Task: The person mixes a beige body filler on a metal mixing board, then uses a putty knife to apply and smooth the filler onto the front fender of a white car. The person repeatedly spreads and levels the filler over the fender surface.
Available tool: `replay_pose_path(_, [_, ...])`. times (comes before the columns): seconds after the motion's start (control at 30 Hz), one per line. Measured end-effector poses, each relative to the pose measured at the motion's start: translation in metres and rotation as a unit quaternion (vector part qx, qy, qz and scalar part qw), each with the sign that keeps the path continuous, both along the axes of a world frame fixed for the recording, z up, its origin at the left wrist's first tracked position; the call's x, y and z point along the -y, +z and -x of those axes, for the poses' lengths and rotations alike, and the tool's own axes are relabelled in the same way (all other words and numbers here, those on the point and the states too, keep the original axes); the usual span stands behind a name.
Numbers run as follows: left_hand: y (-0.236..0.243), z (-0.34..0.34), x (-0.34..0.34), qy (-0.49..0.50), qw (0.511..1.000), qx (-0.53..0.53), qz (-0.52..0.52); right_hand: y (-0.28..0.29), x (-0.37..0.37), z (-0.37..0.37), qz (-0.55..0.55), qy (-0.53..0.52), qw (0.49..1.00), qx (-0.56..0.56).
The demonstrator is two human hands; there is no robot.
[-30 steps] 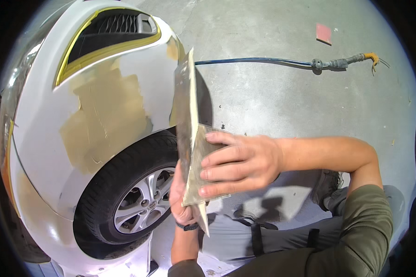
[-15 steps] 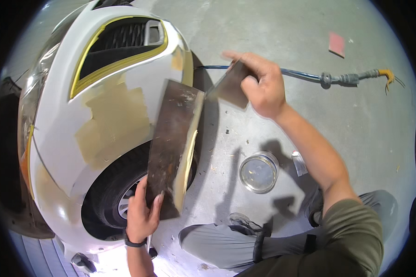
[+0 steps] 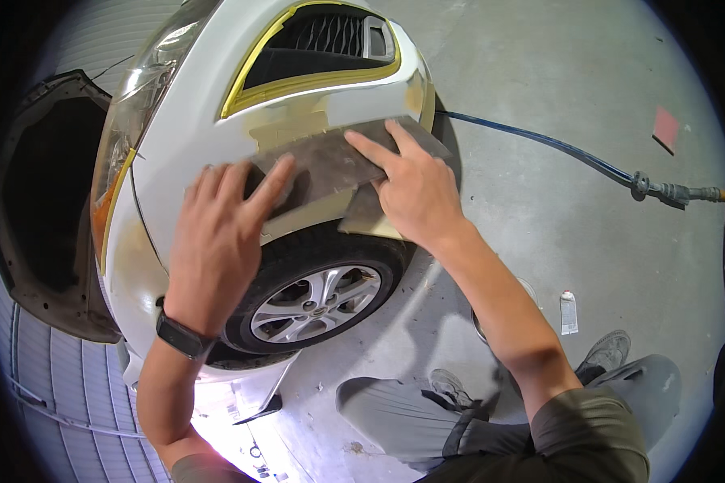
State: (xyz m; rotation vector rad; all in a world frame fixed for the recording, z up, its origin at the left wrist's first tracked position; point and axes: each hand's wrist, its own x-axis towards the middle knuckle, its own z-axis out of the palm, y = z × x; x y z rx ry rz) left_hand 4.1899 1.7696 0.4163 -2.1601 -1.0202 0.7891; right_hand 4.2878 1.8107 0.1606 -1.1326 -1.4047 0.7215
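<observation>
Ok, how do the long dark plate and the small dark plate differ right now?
Size: the long plate is clearly longer than the small plate.
Position: the long plate covers part of the tan patch in view, while the small plate shows lower, just above the tyre.
Visibility: the long plate shows between both grips; the small plate appears only beside the right grip, partly hidden.
Shared: both look flat and dark.

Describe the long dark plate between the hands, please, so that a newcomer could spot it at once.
Find the white car, then its front wheel with silver spokes. Just above that wheel, a long, dark, flat plate spans from the left hand to the right hand, over a beige patch. It is longer than the smaller plate, which juts out below it beside the right hand.
</observation>
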Motion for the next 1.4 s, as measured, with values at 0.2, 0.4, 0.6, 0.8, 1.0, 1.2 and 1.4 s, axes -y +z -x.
replay_pose_path(0.2, [0.006, 0.018, -0.037, -0.026, 0.996, -0.046, -0.065, 0.009, -0.044, 0.014, 0.004, -0.010, 1.000, 0.009])
replay_pose_path(0.4, [0.001, 0.023, -0.043, 0.005, 0.997, -0.014, -0.074, 0.002, -0.051, 0.021, 0.001, 0.011, 1.000, -0.022])
replay_pose_path(0.6, [-0.018, 0.045, -0.001, 0.028, 0.996, -0.020, -0.085, -0.004, -0.008, 0.040, 0.040, 0.032, 0.999, 0.012])
replay_pose_path(0.8, [-0.024, 0.044, 0.031, 0.103, 0.993, -0.016, -0.050, -0.007, 0.023, 0.033, 0.058, 0.102, 0.993, 0.019])
replay_pose_path(1.0, [-0.005, 0.018, -0.018, 0.007, 0.996, 0.000, -0.086, 0.001, -0.035, 0.009, -0.035, -0.026, 0.999, -0.021])
replay_pose_path(1.2, [0.001, 0.016, -0.054, -0.017, 0.996, -0.017, -0.085, 0.008, -0.069, 0.006, -0.022, -0.005, 0.999, -0.024])
replay_pose_path(1.4, [-0.002, 0.021, -0.058, -0.008, 0.996, -0.008, -0.091, -0.001, -0.070, 0.017, -0.016, 0.000, 0.999, -0.027])
